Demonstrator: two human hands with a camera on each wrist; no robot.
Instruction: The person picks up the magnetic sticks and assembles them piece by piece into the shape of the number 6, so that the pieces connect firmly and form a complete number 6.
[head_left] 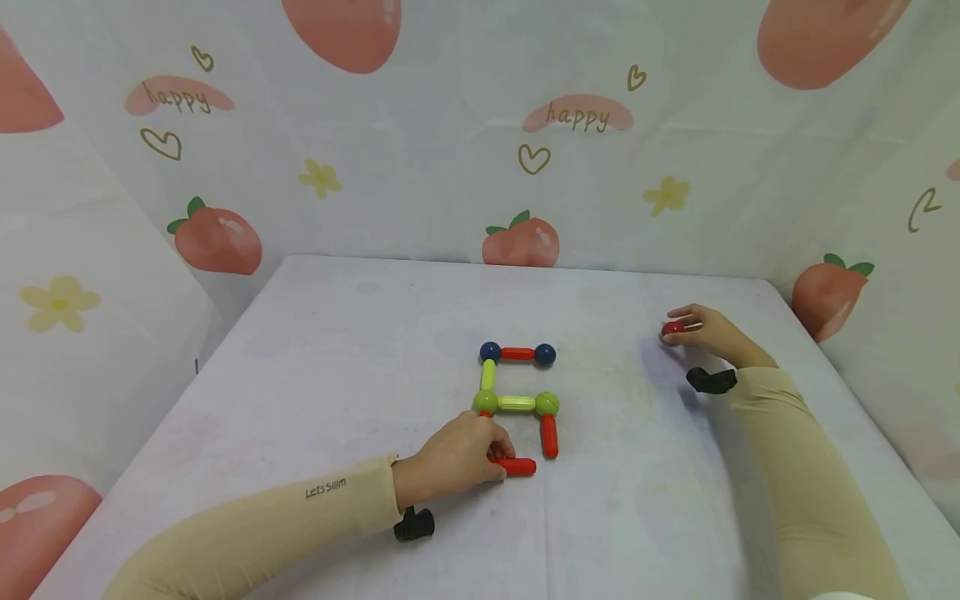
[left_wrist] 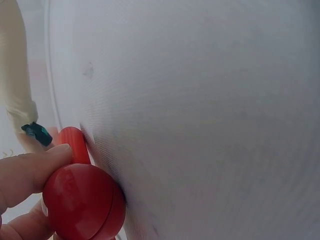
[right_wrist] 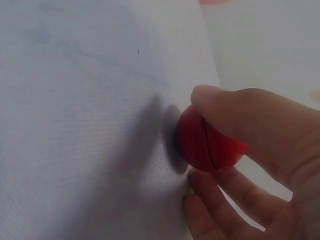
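On the white-covered table lies a figure of magnetic rods and balls. Dark blue balls flank a red rod at its top; light green rods and green balls form the middle. A red rod hangs off the right green ball. My left hand, at the lower left corner, holds a red ball with a red rod extending right from it. Its fingers hide part of the left red rod. Far right, my right hand pinches another red ball close to the tabletop.
A cloth backdrop printed with peaches, hearts and flowers rises behind the table. The table's right edge runs beside my right forearm. Black wrist cameras are on both wrists.
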